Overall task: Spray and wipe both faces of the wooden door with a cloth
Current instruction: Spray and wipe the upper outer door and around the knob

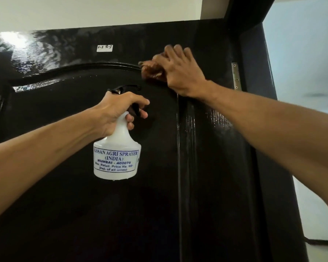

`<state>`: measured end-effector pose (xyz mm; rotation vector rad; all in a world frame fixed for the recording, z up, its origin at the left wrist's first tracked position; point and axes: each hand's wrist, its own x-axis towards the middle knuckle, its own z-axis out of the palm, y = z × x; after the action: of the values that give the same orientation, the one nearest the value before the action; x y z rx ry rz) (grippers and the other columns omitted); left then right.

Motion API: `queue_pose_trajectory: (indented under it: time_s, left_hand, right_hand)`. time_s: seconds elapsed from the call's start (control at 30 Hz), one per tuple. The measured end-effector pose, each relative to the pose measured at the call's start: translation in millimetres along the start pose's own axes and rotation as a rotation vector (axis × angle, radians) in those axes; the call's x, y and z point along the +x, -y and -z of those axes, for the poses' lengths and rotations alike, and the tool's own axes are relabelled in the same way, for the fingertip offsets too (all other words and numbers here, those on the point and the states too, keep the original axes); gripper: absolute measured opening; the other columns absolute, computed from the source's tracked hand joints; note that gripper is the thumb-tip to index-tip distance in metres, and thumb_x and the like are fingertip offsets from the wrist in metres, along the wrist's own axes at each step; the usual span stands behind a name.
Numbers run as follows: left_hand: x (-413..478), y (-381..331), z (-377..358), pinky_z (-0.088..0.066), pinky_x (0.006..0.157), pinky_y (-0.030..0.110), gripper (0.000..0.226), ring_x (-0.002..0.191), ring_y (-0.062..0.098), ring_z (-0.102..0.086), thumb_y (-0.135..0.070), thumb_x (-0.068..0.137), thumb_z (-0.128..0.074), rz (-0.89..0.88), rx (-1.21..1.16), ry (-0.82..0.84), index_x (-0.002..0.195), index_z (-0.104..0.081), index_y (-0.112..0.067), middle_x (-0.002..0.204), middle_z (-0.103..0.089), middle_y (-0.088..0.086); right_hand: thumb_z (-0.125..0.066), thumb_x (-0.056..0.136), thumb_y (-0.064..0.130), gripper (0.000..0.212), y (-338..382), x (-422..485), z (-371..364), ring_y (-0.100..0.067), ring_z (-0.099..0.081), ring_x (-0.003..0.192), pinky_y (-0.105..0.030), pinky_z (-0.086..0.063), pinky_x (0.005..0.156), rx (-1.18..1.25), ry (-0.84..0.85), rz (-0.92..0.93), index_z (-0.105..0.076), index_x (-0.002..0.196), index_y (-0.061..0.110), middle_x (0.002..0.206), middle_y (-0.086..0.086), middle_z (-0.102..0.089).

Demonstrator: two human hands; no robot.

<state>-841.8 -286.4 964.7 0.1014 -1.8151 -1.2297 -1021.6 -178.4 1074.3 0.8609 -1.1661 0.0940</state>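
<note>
**Door face, upper panel: cloth and spray bottle in use**

Door: dark, glossy wood, filling most of the view and seen from below. A raised curved moulding crosses the upper part and a vertical groove runs down the right of the centre panel. Wet streaks and glare show at the top left and on the right stile. A thin run of liquid trails down from just under the right wrist along the groove.

Label: small white sticker with handwritten marks, on the top rail above the moulding, left of the cloth.

Cloth: brown, bunched, pressed against the door at the right end of the curved moulding. Mostly covered by the hand; its edges are blurred.

Right hand: laid flat over the cloth, fingers spread and pointing up-left, holding the cloth against the door.

Spray bottle: white translucent plastic with a black trigger head, printed label facing the camera. Held upright in front of the centre panel, nozzle toward the door, apart from the cloth.

Left hand: wrapped around the bottle neck, forefinger resting across the trigger.

Hinge: pale metal plate with screws on the door's right edge, beside the dark frame.
</note>
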Motion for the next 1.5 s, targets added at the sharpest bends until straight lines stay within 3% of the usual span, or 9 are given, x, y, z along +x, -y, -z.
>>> queue_pose_trajectory:
  time_s: [0.13,0.33,0.53,0.73,0.93,1.07,1.17,1.37,1.5]
  left_hand:
    - [-3.0,5.6,-16.8,-0.040,0.041,0.021,0.012,0.041,0.007,-0.040,-0.019,0.090,-0.077,-0.008,-0.016,0.020,0.086,-0.069,-0.011,0.087,-0.075,0.014]
    - [-24.9,27.9,-34.9,-0.037,0.041,0.021,0.015,0.040,0.008,-0.037,-0.018,0.089,-0.077,0.029,-0.068,0.057,0.096,-0.070,-0.007,0.088,-0.074,0.016]
    - [-53.9,47.3,-48.3,-0.038,0.042,0.022,0.010,0.040,0.009,-0.038,-0.018,0.089,-0.078,0.071,-0.106,0.063,0.091,-0.072,-0.009,0.087,-0.075,0.015]
    - [-87.8,87.9,-39.2,-0.036,0.042,0.023,0.012,0.040,0.011,-0.037,-0.017,0.090,-0.078,0.127,-0.099,0.055,0.094,-0.074,-0.007,0.087,-0.074,0.017]
    - [-100.0,101.5,-36.2,-0.037,0.042,0.023,0.016,0.041,0.012,-0.037,-0.016,0.090,-0.079,0.103,-0.103,0.035,0.098,-0.074,-0.003,0.085,-0.074,0.017]
    - [-114.6,120.8,-42.8,-0.036,0.043,0.024,0.022,0.040,0.014,-0.037,-0.015,0.091,-0.078,0.082,-0.103,0.059,0.101,-0.072,0.002,0.085,-0.074,0.018]
    - [-128.7,141.5,-43.5,-0.036,0.043,0.024,0.013,0.041,0.016,-0.037,-0.014,0.091,-0.077,0.105,-0.106,0.083,0.095,-0.072,-0.003,0.085,-0.074,0.019]
    - [-153.8,182.6,-53.0,-0.037,0.042,0.024,0.026,0.038,0.014,-0.040,-0.014,0.092,-0.077,0.152,-0.136,0.034,0.103,-0.068,0.007,0.084,-0.073,0.019]
    - [-179.4,214.3,-54.5,-0.037,0.041,0.026,0.020,0.036,0.014,-0.043,-0.015,0.094,-0.076,0.098,-0.112,0.026,0.092,-0.068,0.003,0.089,-0.074,0.024]
  right_hand:
    - [-0.055,0.091,0.025,0.042,-78.0,-33.6,4.3,-0.040,-0.043,0.122,-0.049,-0.036,0.101,0.007,-0.091,-0.417,-0.048,0.132,0.017,0.135,-0.021,-0.045]
    - [-0.038,0.095,0.039,0.047,-34.4,-143.9,19.9,-0.033,-0.040,0.111,-0.044,-0.038,0.093,0.158,0.084,0.047,-0.050,0.136,0.020,0.129,-0.015,-0.046]
    - [-0.046,0.094,0.018,0.050,-48.2,-150.2,29.5,-0.041,-0.041,0.119,-0.049,-0.041,0.101,0.124,0.013,-0.396,-0.045,0.144,0.025,0.135,-0.021,-0.043]
    - [-0.044,0.090,0.026,0.062,64.5,-237.3,43.9,-0.034,-0.044,0.106,-0.045,-0.042,0.087,0.233,0.218,0.207,-0.042,0.151,0.029,0.134,-0.015,-0.046]
    - [-0.048,0.089,0.026,0.048,45.9,-151.2,39.6,-0.034,-0.046,0.112,-0.041,-0.042,0.087,0.126,0.078,-0.284,-0.038,0.136,0.017,0.133,-0.018,-0.047]
    - [-0.027,0.092,0.023,0.043,108.5,-241.5,47.4,-0.038,-0.039,0.109,-0.050,-0.040,0.087,0.158,0.156,-0.156,-0.045,0.127,0.007,0.127,-0.025,-0.048]
    - [-0.036,0.092,0.018,0.030,127.7,-287.8,54.3,-0.034,-0.039,0.099,-0.047,-0.041,0.079,0.187,0.204,-0.075,-0.050,0.117,0.009,0.117,-0.020,-0.044]
    - [-0.040,0.089,0.009,0.029,152.6,-298.3,56.0,-0.034,-0.037,0.104,-0.044,-0.036,0.084,0.190,0.105,-0.276,-0.052,0.115,0.011,0.119,-0.024,-0.053]
    - [-0.058,0.088,0.010,0.031,198.5,-403.1,75.5,-0.038,-0.044,0.099,-0.048,-0.040,0.078,0.273,0.258,-0.045,-0.049,0.118,0.013,0.110,-0.023,-0.053]
